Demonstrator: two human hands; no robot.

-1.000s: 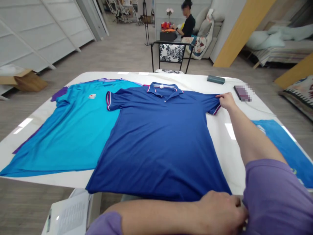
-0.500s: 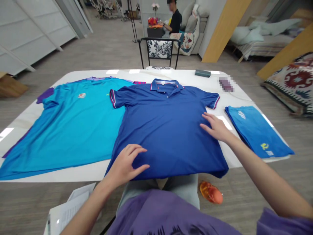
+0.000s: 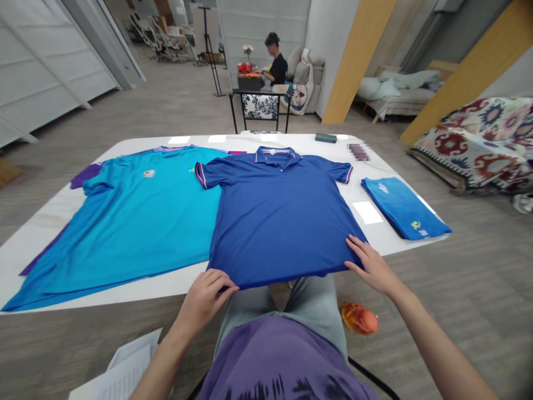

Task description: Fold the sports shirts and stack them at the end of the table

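Blue polo (image 3: 283, 222) spread flat on the white table (image 3: 175, 283), collar at the far end, hem nearest.
Long axis runs collar-to-hem, straight out from the person, so both hands sit at the near end, about equally close: L hand (image 3: 207, 293) right at its corner, thumb & fingers pinching the hem; R hand (image 3: 371, 266) a bit up the side edge, open, fingers splayed on the cloth. Fabric looks thin & smooth, slight sheen, shallow creases; cuffs striped. Polo overlaps the turquoise tee (image 3: 154, 216); folded blue garment (image 3: 403, 208), approx. rectangular, lies apart on the R. Tabletop's glossy w/ glare patches.
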